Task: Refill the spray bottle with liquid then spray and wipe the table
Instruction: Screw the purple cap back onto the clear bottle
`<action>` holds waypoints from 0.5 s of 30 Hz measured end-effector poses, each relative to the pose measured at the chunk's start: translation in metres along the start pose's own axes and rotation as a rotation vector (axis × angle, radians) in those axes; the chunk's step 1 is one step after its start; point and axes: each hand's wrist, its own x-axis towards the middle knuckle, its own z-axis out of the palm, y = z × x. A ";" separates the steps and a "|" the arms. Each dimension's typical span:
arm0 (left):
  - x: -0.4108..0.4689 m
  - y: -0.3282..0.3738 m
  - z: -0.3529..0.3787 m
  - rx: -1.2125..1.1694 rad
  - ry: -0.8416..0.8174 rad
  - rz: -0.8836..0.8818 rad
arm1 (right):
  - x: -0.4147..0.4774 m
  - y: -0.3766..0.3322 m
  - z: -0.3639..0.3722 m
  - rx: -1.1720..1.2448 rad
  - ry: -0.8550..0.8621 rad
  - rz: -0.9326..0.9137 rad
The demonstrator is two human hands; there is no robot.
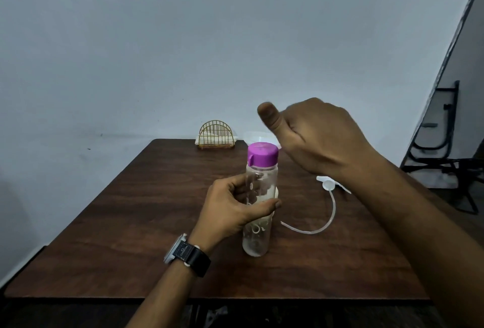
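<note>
A clear plastic bottle (258, 238) with a purple cap (262, 153) and faint white print stands upright in the middle of the dark wooden table (131, 210). The left hand (230, 210) is wrapped round its middle. The right hand (319, 139) hovers beside the cap with its fingers tucked out of sight, so I cannot tell its grip.

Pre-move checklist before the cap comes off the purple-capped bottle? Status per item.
1. Bottle steadied: ok. The left hand grips the clear bottle, upright on the table.
2. Purple cap seated and closed: ok.
3. Right hand free for the cap: cannot tell. It is above and right of the cap, not touching, with its fingers curled out of sight.
4. Spray head out of the way: ok. It lies on the table right of the bottle, its dip tube attached.
5. Receiving container open: cannot tell. Only a clear container partly shows behind the cap.
6. Liquid level in the bottle: cannot tell.
</note>
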 end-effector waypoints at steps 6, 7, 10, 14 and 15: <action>0.001 0.000 0.001 0.003 0.006 0.015 | -0.003 0.005 0.001 0.499 -0.256 -0.063; 0.000 0.000 0.001 -0.001 0.004 0.014 | -0.004 0.005 0.001 0.504 -0.265 -0.045; -0.001 -0.001 -0.001 -0.011 -0.006 0.006 | -0.006 0.008 -0.004 0.408 -0.189 0.028; 0.001 0.000 -0.002 -0.023 -0.016 -0.001 | -0.006 0.013 -0.003 0.453 -0.070 0.078; 0.002 0.000 -0.002 -0.018 -0.023 -0.002 | -0.006 0.014 -0.001 0.466 -0.064 0.053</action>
